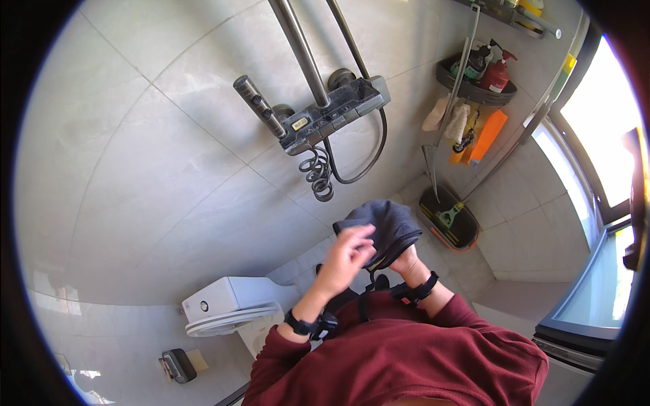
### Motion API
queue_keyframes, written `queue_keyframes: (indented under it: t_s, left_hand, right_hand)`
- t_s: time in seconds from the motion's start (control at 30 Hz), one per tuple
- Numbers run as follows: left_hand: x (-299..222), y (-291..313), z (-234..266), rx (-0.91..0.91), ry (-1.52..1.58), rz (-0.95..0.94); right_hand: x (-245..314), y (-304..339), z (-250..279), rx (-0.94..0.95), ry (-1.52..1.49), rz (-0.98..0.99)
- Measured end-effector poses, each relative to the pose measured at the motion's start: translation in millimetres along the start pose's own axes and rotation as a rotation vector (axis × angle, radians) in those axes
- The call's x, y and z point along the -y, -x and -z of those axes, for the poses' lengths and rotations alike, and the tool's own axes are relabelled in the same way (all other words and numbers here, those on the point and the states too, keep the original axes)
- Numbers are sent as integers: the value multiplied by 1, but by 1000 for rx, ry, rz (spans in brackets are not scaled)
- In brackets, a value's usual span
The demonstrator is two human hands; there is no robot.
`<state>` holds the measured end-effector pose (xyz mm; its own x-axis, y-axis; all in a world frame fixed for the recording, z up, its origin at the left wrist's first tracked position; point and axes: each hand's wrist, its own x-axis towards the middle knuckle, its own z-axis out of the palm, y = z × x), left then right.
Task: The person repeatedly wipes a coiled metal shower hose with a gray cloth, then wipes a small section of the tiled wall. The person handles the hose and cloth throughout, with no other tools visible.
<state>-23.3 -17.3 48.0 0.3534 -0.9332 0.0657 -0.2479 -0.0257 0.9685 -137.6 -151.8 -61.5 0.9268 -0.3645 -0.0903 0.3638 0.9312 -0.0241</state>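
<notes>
Below the shower mixer (335,115), a dark grey cloth (384,227) is propped up by the right hand (404,261), whose fingers are hidden by it, so their grip cannot be told. At its left edge, the left hand (347,257) is poised, blurred fingers curled and parted; contact cannot be made out.

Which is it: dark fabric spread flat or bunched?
Bunched: the dark fabric bulges, rounded and creased, with the right hand holding its near edge.
</notes>
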Motion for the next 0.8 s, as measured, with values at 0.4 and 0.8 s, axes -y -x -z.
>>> queue_keyframes:
  t_s: [0.4,0.8]
  left_hand:
    - [79,-129,99,-386,-1,-89]
    - [59,-84,59,-438,381,45]
  right_hand:
    - [8,3,-4,-285,131,131]
    - [3,-158,-97,92,-1736,-73]
